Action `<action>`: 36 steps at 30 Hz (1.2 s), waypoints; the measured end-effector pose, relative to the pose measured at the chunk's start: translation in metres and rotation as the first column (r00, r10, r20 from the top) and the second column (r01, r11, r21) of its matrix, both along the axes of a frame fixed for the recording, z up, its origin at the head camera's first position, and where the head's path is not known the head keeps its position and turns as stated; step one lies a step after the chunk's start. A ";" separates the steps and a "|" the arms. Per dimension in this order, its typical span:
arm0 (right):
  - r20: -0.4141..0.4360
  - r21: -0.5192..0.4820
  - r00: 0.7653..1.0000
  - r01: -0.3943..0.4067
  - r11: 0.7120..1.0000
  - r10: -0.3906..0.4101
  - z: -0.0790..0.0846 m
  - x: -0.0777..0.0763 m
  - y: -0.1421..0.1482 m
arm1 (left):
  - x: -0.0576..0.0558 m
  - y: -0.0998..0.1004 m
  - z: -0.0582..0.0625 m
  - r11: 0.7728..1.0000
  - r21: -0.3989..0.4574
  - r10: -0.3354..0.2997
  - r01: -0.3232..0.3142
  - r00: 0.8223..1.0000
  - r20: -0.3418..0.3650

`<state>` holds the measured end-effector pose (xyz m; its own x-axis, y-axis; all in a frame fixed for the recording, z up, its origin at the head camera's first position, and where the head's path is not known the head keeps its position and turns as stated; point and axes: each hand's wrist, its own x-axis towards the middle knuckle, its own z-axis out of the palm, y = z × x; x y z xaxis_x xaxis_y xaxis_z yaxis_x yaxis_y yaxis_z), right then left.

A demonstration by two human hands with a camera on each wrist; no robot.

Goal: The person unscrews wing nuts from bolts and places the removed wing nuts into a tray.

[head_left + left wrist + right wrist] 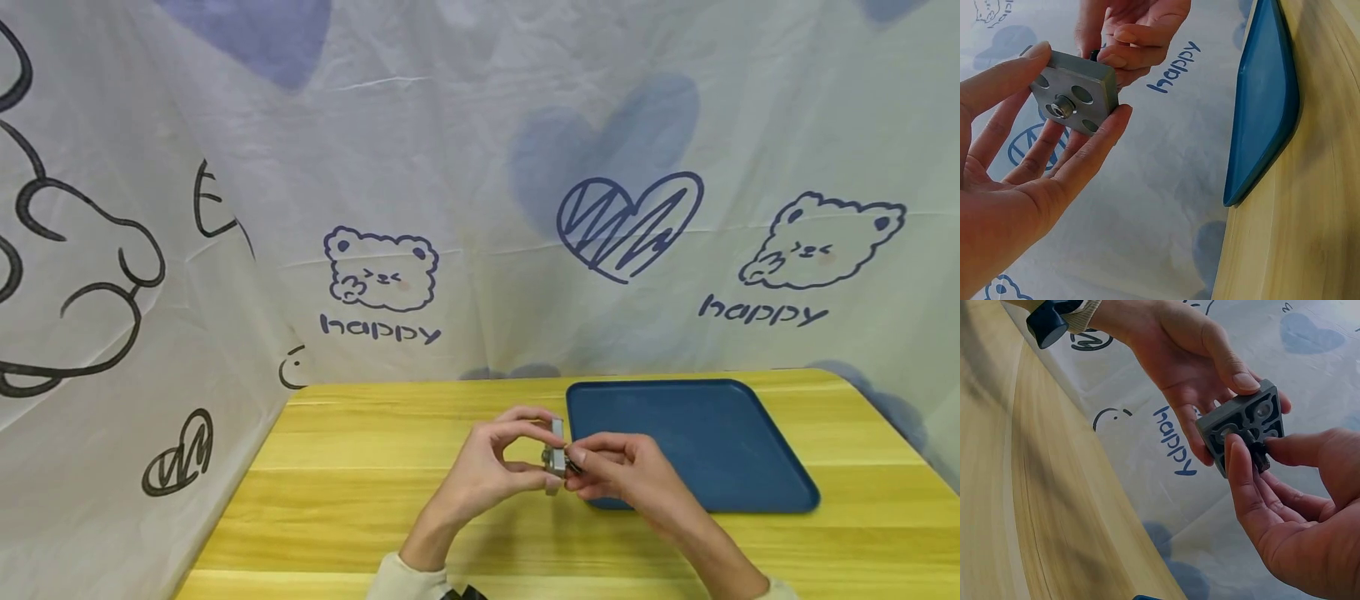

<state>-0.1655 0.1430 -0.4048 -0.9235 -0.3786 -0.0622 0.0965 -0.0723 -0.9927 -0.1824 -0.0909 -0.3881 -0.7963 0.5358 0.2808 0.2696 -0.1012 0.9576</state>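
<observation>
L hand (pixel 480 467) grips the block (pixel 1074 92) by its edges, prob. b/c that leaves both faces free. R hand (pixel 630 473), at 3 o'clock of the block, pinches the black bit (pixel 1260 456) w/ fingertips, prob. b/c it's tiny. The bolt (pixel 1062 107) sticks out the other face. Block's up over the table (pixel 360 467); tray (pixel 697 442) sits at its 3 o'clock.

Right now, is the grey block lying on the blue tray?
No, the left wrist view shows the left hand gripping the block well apart from the tray.
</observation>
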 end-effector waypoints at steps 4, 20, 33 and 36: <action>-0.021 0.009 1.000 0.003 1.000 -0.003 -0.001 0.000 0.000 | 0.000 0.000 -0.001 1.000 -0.006 -0.002 0.002 1.000 0.010; -0.346 0.095 0.934 0.131 0.987 -0.091 0.002 0.005 -0.009 | -0.001 -0.001 -0.001 1.000 0.002 0.025 -0.025 1.000 0.007; -0.625 0.079 0.766 0.252 0.965 -0.149 -0.002 0.011 -0.016 | -0.002 -0.004 0.002 0.998 0.039 0.049 -0.048 0.998 -0.037; -0.692 0.068 0.708 0.261 0.963 -0.144 -0.004 0.011 -0.018 | -0.002 -0.006 0.002 0.998 0.031 0.054 -0.052 0.997 -0.049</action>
